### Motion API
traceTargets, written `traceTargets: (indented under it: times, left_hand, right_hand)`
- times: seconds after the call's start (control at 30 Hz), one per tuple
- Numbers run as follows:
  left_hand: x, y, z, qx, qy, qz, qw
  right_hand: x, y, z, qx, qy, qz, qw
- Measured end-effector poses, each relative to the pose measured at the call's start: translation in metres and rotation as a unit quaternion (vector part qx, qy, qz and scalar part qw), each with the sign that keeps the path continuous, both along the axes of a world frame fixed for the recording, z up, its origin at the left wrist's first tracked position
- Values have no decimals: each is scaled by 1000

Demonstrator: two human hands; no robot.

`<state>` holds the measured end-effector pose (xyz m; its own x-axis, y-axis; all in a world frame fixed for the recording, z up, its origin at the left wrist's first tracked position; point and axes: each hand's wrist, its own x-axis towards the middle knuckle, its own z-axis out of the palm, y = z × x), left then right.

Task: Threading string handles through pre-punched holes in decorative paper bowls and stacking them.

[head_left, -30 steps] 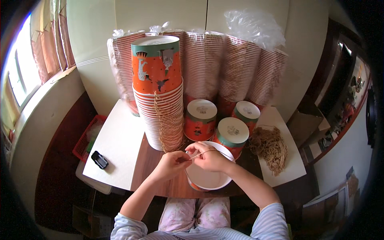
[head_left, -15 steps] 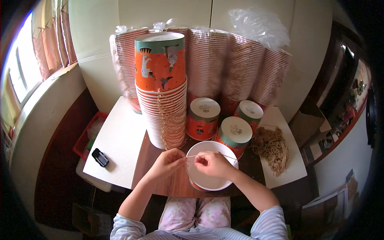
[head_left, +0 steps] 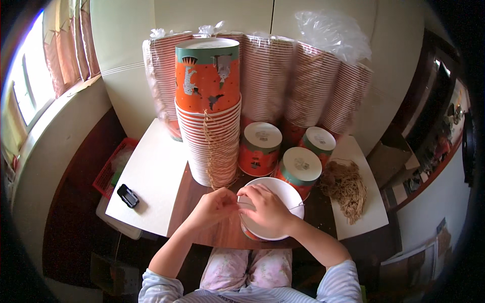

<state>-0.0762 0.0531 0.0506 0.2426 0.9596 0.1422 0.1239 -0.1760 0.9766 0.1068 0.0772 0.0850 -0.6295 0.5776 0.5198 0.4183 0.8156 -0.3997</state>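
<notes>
A paper bucket [head_left: 282, 188], white inside, stands open end up at the table's front edge. Thin paper twine [head_left: 296, 206] shows at its right rim; the rest of that strand is mostly hidden by my hands. At the bucket's left rim, my left hand [head_left: 214, 208] is closed in a pinch on the twine. My right hand [head_left: 269, 208] reaches over the bucket, its curled fingertips meeting the left ones at the twine. Just beyond my left hand rises a tall stack of nested paper buckets [head_left: 208, 81], orange and green, upside down, with twine handles hanging down its side.
Three upside-down buckets [head_left: 301, 164] stand behind the open one. A tangled heap of twine [head_left: 348, 189] lies at the right. Bagged bucket stacks [head_left: 268, 81] line the back. A small black case [head_left: 127, 196] lies on the white left board, near a red basket [head_left: 108, 174].
My right hand has moved left, its fingers now lifted and bent over to meet the left fingertips. The twine stretched between the hands no longer shows. The view has shifted slightly.
</notes>
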Motion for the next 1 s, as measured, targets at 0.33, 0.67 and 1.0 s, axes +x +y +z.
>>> traceTargets:
  times: [0.33,0.67,1.0]
  left_hand:
    - [-4,-1,-2,29,-16,6,999]
    - [6,-23,-8,43,136,131,981]
    - [13,-20,-16,157,169,213,949]
  right_hand:
    - [-12,6,-11,-161,34,9,986]
    - [-5,13,-11,-275,65,9,959]
    - [-3,14,-14,-296,67,15,953]
